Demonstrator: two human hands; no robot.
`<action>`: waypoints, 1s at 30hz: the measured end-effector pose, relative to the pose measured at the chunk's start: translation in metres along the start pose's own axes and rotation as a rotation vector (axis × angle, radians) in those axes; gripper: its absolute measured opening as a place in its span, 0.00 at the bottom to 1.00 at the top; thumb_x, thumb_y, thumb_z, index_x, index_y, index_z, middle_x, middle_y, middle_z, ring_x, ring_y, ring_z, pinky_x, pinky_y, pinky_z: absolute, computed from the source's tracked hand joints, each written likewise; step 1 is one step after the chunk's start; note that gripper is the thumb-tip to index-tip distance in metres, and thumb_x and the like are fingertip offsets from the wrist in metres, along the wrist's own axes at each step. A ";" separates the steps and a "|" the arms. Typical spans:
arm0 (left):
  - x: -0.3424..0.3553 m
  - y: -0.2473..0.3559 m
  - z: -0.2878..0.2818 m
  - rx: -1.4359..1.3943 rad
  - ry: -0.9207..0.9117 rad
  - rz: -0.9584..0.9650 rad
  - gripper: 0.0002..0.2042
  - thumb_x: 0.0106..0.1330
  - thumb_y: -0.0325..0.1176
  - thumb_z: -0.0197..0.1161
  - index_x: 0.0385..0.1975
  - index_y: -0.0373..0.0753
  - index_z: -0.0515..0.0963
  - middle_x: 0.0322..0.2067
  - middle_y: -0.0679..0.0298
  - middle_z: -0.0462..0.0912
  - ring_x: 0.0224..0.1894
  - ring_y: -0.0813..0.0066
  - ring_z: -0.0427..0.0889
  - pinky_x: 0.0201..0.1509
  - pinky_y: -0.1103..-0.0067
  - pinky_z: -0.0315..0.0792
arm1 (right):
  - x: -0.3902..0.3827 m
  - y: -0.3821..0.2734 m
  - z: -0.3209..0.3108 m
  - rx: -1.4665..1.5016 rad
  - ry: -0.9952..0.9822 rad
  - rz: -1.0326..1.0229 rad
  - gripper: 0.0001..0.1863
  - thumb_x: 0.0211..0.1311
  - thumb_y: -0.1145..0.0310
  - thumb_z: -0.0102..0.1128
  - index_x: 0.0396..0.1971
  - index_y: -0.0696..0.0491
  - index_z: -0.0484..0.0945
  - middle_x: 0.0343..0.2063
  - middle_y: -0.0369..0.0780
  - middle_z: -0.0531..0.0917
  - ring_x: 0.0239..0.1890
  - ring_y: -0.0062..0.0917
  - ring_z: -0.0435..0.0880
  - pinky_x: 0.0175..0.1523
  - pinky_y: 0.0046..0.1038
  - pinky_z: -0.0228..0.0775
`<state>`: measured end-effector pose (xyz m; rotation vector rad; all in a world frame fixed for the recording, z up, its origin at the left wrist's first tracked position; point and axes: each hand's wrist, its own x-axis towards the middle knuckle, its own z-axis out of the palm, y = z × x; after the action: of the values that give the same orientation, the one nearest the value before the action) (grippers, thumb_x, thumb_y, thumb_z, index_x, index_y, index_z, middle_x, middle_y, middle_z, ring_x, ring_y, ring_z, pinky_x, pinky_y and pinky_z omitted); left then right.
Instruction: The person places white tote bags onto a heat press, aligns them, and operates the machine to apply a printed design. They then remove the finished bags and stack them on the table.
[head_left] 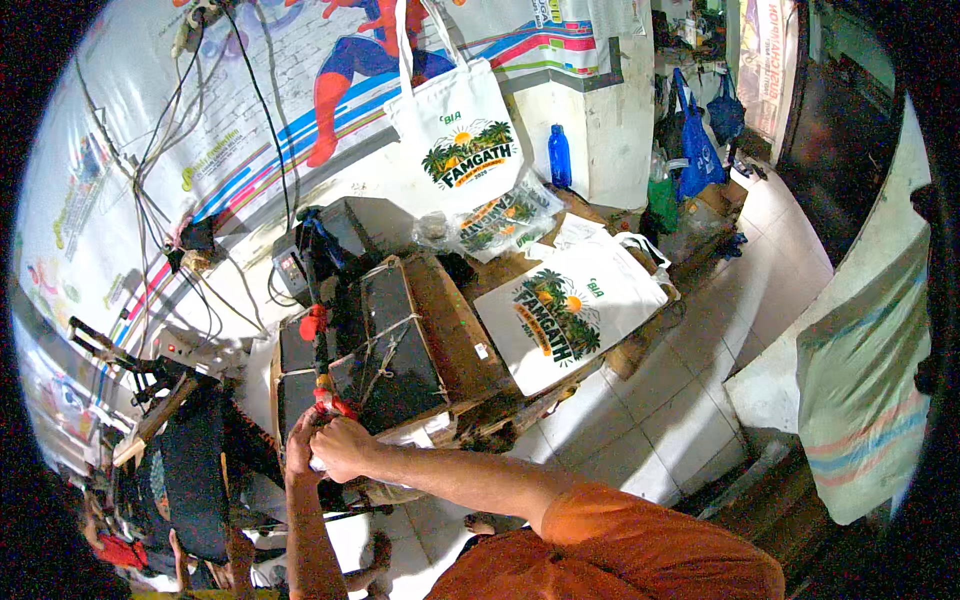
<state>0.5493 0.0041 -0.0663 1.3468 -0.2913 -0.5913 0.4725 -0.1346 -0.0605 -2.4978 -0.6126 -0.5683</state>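
Note:
My left hand (300,445) and my right hand (340,448) are closed together on the near end of a long metal lever (316,350) with red fittings, toward the lower middle. The lever runs over a press (385,345) with a black padded top and white cord tied across it. A grey control box (290,265) sits at its back. Right of the press, a white tote bag (610,290) printed with palm trees and a sun lies flat on the brown worktop.
A second black press (185,480) stands at left, near another person's hands and legs. Behind are a hanging tote (420,125), plastic-wrapped bags (495,220), a blue bottle (559,155) and cables. At right are tiled floor, a doorway and a striped woven sack (860,400).

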 end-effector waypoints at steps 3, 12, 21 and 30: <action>-0.002 0.004 0.006 0.040 0.108 -0.059 0.16 0.77 0.41 0.52 0.54 0.38 0.78 0.43 0.62 0.84 0.42 0.70 0.84 0.45 0.73 0.78 | -0.002 0.001 0.000 -0.006 0.007 -0.022 0.10 0.37 0.65 0.70 0.18 0.56 0.82 0.22 0.47 0.86 0.26 0.38 0.88 0.36 0.38 0.80; -0.010 0.012 0.021 0.321 0.049 0.184 0.16 0.77 0.40 0.52 0.55 0.36 0.76 0.44 0.61 0.85 0.43 0.71 0.84 0.47 0.72 0.79 | 0.001 0.001 0.001 -0.022 -0.056 0.017 0.09 0.39 0.66 0.67 0.20 0.56 0.83 0.21 0.47 0.86 0.25 0.36 0.88 0.35 0.38 0.79; 0.000 0.006 0.013 -0.083 0.112 0.000 0.14 0.72 0.27 0.54 0.55 0.32 0.75 0.46 0.56 0.84 0.47 0.67 0.84 0.54 0.73 0.78 | 0.002 0.005 0.006 -0.033 -0.095 -0.012 0.11 0.41 0.64 0.65 0.22 0.57 0.81 0.19 0.47 0.84 0.22 0.37 0.86 0.34 0.39 0.77; -0.007 0.011 0.019 -0.348 0.041 -0.018 0.25 0.61 0.27 0.62 0.60 0.32 0.70 0.47 0.57 0.83 0.47 0.66 0.84 0.57 0.71 0.77 | 0.008 0.000 -0.008 -0.068 -0.180 0.036 0.16 0.43 0.60 0.67 0.24 0.59 0.79 0.23 0.48 0.84 0.25 0.41 0.86 0.33 0.38 0.79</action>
<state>0.5359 -0.0063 -0.0510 1.0251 -0.1347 -0.5975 0.4768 -0.1364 -0.0507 -2.6377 -0.6222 -0.3588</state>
